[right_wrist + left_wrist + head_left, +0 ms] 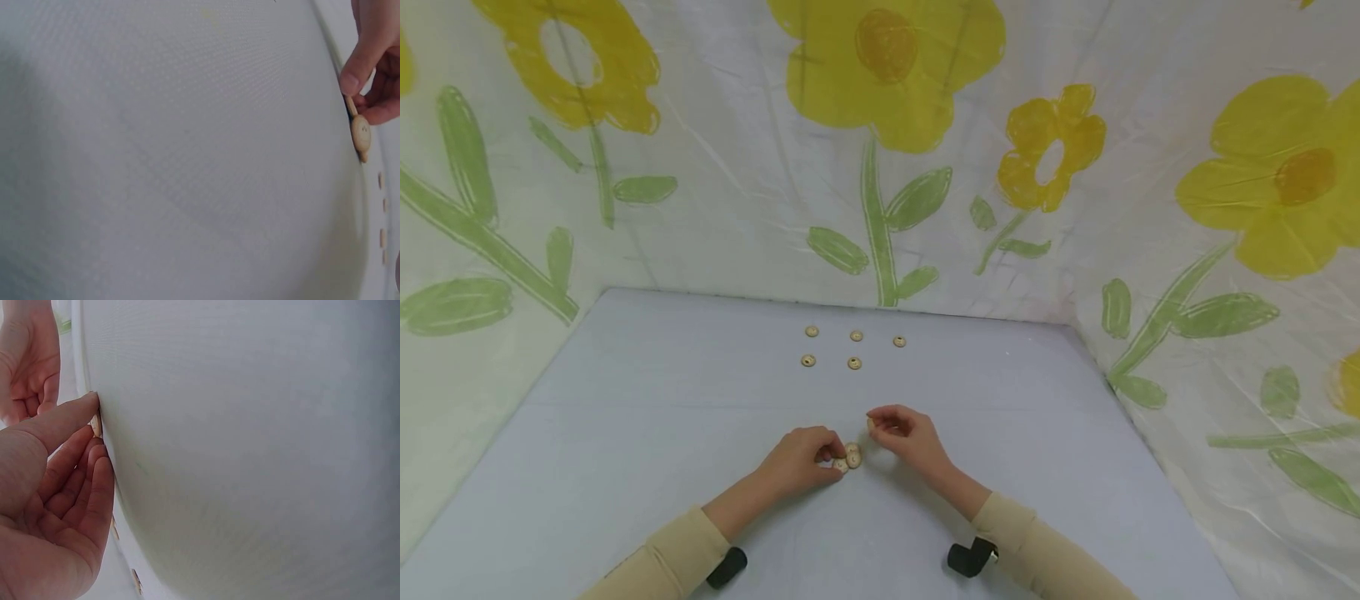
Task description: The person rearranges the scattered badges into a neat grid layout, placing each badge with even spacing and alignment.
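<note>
R hand pinching wooden disc, approx. vert., L hand pinching face-up disc, 2 more adj.

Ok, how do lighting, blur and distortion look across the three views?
Head: soft light, faint shadows near the left hand and right hand, markings on the farther wooden discs too small to read; left wrist: tabletop hazy, little detail; right wrist: tabletop edge bowed, frame's left side darker.
</note>
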The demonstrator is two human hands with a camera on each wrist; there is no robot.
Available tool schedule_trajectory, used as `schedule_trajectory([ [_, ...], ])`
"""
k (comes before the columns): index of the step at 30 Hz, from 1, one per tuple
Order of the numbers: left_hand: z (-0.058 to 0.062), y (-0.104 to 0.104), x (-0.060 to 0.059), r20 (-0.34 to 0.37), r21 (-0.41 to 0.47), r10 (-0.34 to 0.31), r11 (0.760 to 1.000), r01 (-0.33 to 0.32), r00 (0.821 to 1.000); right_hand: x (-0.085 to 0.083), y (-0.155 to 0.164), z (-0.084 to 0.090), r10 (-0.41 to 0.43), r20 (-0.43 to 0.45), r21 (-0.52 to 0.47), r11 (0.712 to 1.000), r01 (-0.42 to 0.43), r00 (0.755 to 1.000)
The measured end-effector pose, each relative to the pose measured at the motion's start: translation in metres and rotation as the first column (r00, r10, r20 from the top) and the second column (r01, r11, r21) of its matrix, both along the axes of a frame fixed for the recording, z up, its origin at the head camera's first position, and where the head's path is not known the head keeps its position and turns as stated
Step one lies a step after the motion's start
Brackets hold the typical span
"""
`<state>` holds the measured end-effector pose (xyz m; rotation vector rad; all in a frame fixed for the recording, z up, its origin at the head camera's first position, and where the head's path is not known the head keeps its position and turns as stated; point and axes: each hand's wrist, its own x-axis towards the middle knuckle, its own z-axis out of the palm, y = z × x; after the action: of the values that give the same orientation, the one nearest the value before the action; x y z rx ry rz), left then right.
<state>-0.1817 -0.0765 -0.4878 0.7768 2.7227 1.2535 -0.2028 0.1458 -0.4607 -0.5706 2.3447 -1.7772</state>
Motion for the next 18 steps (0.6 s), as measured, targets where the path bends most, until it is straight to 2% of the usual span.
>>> schedule_trajectory([
  [18, 0.0, 0.0, 0.001, 0.017, -0.005, 0.011, 1.0, -0.011, 1.0, -0.017, 0.006, 0.0, -0.118, 0.002, -0.001, 0.993, 0.118, 0.993],
])
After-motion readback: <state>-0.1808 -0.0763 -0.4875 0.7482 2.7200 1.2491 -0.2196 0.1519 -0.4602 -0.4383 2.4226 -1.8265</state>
